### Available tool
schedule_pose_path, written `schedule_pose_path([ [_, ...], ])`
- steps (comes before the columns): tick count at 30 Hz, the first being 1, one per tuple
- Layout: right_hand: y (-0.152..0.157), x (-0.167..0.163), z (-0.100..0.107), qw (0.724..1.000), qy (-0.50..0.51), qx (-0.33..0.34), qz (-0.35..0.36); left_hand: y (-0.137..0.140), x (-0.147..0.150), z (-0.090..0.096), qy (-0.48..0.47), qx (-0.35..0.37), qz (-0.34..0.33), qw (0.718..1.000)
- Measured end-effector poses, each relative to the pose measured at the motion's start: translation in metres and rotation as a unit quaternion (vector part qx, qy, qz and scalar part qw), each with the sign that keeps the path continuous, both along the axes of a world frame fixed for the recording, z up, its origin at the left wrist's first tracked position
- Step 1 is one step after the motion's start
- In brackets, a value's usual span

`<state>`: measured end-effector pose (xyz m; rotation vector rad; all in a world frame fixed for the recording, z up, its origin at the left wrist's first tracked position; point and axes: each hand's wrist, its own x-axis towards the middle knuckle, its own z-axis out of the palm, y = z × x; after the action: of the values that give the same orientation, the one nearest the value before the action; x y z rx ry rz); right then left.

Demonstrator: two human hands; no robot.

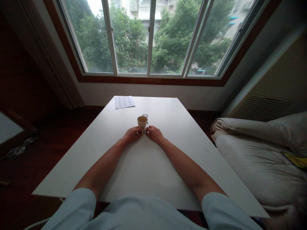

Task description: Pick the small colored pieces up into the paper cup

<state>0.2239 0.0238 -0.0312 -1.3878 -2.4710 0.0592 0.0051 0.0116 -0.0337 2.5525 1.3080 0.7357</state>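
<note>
A small beige cup (pixel 142 124) stands upright on the white table (pixel 148 166), its handle towards the right and a small dark mark on its side. My left hand (pixel 132 134) rests at the cup's near left side with its fingers closed. Close to the cup's near right side, my right hand (pixel 154 134) has its fingers curled and pinched together. Between the fingertips, just in front of the cup, are small coloured bits (pixel 144 132), too tiny to name. What either hand grips is hidden. Just behind the cup lies a thin dark loop (pixel 145 115).
Printed paper sheets (pixel 124 102) lie at the table's far left corner. Beyond the table is a wide window (pixel 150 38). To the right stands a sofa (pixel 259 153) with a pale cover. Cables (pixel 20 149) lie on the floor at left.
</note>
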Motion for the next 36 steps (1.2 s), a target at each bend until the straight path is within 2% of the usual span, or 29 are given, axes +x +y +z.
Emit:
schedule_pose_path([
  [7, 0.002, 0.002, -0.001, 1.0, 0.0, 0.008, 0.012, -0.001, 0.0, 0.001, -0.001, -0.007, 0.002, 1.0],
  [14, 0.008, 0.006, -0.004, 0.999, -0.006, 0.018, -0.035, 0.001, 0.0, -0.002, 0.006, 0.001, 0.009, 1.0],
  [29, 0.016, 0.016, -0.007, 0.998, 0.054, 0.003, 0.039, 0.0, 0.001, -0.001, 0.01, -0.008, 0.012, 1.0],
  [36, 0.021, 0.023, -0.009, 0.999, 0.041, 0.014, 0.003, -0.001, 0.002, 0.002, 0.02, -0.022, 0.027, 0.999],
])
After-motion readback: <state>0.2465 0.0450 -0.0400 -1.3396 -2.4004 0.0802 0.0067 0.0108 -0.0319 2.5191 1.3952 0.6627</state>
